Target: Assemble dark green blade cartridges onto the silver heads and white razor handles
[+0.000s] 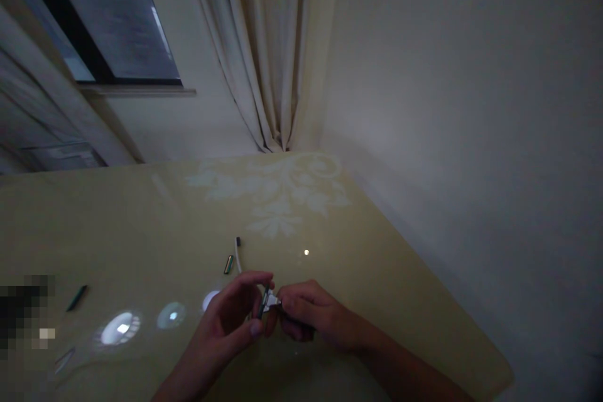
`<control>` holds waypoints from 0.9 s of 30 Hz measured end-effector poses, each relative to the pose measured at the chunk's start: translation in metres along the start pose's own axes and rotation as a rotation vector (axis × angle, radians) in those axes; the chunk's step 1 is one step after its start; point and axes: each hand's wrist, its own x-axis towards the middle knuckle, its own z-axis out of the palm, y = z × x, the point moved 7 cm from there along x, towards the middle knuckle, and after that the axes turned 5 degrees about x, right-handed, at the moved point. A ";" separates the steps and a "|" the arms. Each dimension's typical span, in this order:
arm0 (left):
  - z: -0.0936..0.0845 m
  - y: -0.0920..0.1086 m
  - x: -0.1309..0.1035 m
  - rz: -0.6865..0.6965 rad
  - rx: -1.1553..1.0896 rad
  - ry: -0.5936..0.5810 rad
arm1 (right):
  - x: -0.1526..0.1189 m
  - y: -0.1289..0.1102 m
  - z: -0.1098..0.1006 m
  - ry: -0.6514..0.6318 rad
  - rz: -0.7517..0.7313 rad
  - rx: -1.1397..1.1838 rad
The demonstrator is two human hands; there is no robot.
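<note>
Near the bottom centre, my left hand (230, 320) pinches a small dark strip-like piece with a pale metallic part (270, 301) between thumb and fingertips. My right hand (306, 311) has its fingers closed at the right end of that same piece; a dark bit shows under those fingers, mostly hidden. Beyond my left hand, a thin white stick with a dark head (238, 251) lies on the glossy yellowish table (377, 276). Just left of the stick is a small dark green and gold strip (228, 264).
Another dark green strip (76, 298) lies at the left, with a thin pale item (65, 360) below it. A pixelated dark patch covers the left edge. Behind the table hang curtains (268, 44) beside a window; a wall (461, 107) borders its right side.
</note>
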 end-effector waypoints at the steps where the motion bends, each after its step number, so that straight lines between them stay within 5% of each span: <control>1: -0.001 0.000 0.000 0.001 0.014 0.009 | 0.000 0.001 -0.001 0.007 0.005 -0.003; 16: -0.010 -0.020 -0.005 0.039 -0.001 -0.009 | -0.002 -0.001 0.007 -0.061 0.057 0.107; 27: -0.002 -0.006 0.000 0.067 -0.015 -0.069 | -0.005 -0.003 0.009 -0.060 0.048 0.079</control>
